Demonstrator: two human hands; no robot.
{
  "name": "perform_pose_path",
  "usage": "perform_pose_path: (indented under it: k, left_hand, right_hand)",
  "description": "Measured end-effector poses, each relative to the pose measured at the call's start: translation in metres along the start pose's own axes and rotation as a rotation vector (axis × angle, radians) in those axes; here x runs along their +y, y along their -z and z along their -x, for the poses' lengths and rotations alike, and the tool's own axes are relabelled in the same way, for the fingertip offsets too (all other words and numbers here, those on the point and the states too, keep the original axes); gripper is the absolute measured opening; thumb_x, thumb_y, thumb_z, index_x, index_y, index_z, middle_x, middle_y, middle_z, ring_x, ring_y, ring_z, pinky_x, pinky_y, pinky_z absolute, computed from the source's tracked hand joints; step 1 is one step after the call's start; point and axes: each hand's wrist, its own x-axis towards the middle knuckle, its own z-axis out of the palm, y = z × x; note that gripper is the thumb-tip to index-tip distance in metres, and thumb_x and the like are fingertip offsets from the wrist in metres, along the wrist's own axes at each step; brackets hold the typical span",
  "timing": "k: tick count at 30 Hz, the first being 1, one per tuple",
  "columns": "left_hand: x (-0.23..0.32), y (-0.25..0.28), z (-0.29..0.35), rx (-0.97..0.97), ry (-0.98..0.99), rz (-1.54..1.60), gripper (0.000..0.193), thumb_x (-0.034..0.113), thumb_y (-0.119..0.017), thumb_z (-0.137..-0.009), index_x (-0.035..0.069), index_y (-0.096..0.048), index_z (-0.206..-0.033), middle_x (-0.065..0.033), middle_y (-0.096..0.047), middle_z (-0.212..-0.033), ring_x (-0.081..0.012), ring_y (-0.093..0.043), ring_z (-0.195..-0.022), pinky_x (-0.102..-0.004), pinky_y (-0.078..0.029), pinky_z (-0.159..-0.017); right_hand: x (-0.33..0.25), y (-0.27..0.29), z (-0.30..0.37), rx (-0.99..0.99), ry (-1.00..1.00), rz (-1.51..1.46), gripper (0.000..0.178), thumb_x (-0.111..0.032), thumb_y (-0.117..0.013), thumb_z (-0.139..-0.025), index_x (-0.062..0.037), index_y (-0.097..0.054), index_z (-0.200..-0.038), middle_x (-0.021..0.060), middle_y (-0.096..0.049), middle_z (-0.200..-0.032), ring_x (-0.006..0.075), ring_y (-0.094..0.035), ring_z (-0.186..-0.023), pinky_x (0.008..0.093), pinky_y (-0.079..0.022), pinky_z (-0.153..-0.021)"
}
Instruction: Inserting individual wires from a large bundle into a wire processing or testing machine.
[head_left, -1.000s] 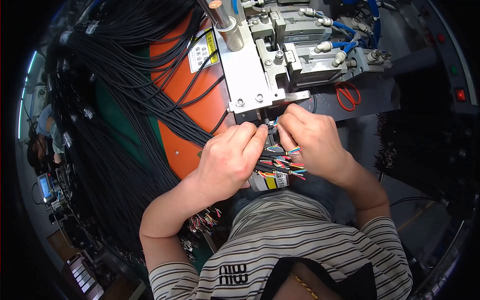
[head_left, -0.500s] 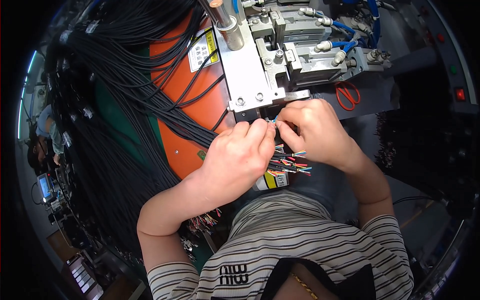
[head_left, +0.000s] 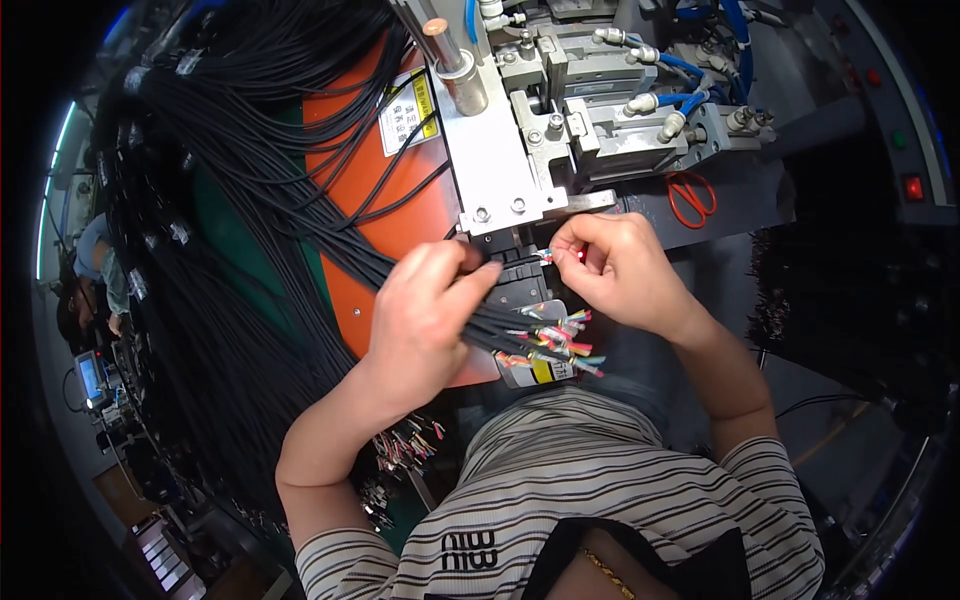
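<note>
My left hand (head_left: 420, 320) is closed around a bundle of black cables (head_left: 490, 325). Their stripped ends, with thin coloured wires (head_left: 565, 340), stick out to the right below its fingers. Its thumb and forefinger point toward a black slotted block (head_left: 518, 285) under the machine's metal plate (head_left: 500, 160). My right hand (head_left: 625, 275) is at the right side of that block, thumb and forefinger pinched on small coloured wire ends (head_left: 546, 257). Its fingertips partly cover these wires, and a small red light shows by them.
Many black cables (head_left: 240, 200) drape over an orange panel (head_left: 400, 210) at the left. Metal cylinders with blue air hoses (head_left: 690, 100) stand at the back. Red-handled scissors (head_left: 692, 200) lie right of the machine. A lit red button (head_left: 912, 188) is at far right.
My left hand has drawn back left, away from my right hand, uncovering the black block. The cable bundle's ends have shifted slightly left and down. My right hand stays nearly in place.
</note>
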Motion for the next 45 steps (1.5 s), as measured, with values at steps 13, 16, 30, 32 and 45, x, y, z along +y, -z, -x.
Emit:
perform_pose_path:
  k: [13, 16, 30, 32, 45]
  left_hand:
    - [-0.007, -0.007, 0.001, 0.079, -0.026, 0.097, 0.024, 0.002, -0.07, -0.073, 0.001, -0.062, -0.096, -0.0087, -0.059, -0.075, -0.0263, -0.057, -0.066, -0.0355, -0.042, -0.062]
    - [-0.011, -0.009, 0.003, 0.035, -0.067, 0.243, 0.025, 0.001, -0.07, -0.072, 0.001, -0.062, -0.095, -0.01, -0.061, -0.073, -0.0284, -0.06, -0.062, -0.0366, -0.045, -0.057]
    - [-0.003, -0.014, -0.002, 0.144, -0.067, 0.252, 0.035, 0.008, -0.077, -0.07, -0.002, -0.062, -0.1, -0.0122, -0.063, -0.075, -0.0261, -0.064, -0.062, -0.0334, -0.049, -0.053]
    - [0.001, -0.01, -0.005, 0.165, -0.084, 0.278, 0.034, 0.009, -0.077, -0.071, -0.002, -0.062, -0.099, -0.0119, -0.063, -0.074, -0.0257, -0.063, -0.06, -0.0332, -0.049, -0.052]
    - [0.0, -0.013, -0.007, 0.205, -0.068, 0.286, 0.024, 0.005, -0.075, -0.075, -0.001, -0.063, -0.095, -0.0117, -0.063, -0.072, -0.0263, -0.062, -0.058, -0.0339, -0.047, -0.053]
  right_hand:
    - [-0.014, -0.002, 0.012, -0.111, 0.228, -0.336, 0.026, 0.006, -0.069, -0.077, 0.0028, -0.068, -0.103, 0.008, -0.064, -0.09, 0.0068, -0.055, -0.067, 0.0206, -0.041, -0.053]
    - [-0.025, -0.001, 0.015, -0.093, -0.001, -0.367, 0.025, 0.01, -0.064, -0.08, 0.0031, -0.068, -0.103, 0.0088, -0.065, -0.093, 0.0066, -0.057, -0.07, 0.0202, -0.045, -0.057]
    - [-0.021, -0.007, 0.013, 0.043, -0.308, -0.897, 0.019, -0.005, -0.057, -0.096, 0.0021, -0.064, -0.112, 0.0065, -0.066, -0.09, 0.0047, -0.057, -0.059, 0.0156, -0.043, -0.051]
    - [-0.014, -0.007, 0.01, 0.05, -0.31, -0.876, 0.019, -0.007, -0.058, -0.096, 0.0015, -0.064, -0.112, 0.004, -0.066, -0.085, 0.0035, -0.056, -0.056, 0.0152, -0.041, -0.049]
    - [-0.015, -0.004, 0.006, -0.074, -0.38, -1.089, 0.02, -0.009, -0.059, -0.096, 0.005, -0.064, -0.109, 0.0071, -0.067, -0.089, 0.0069, -0.06, -0.059, 0.0169, -0.042, -0.05]
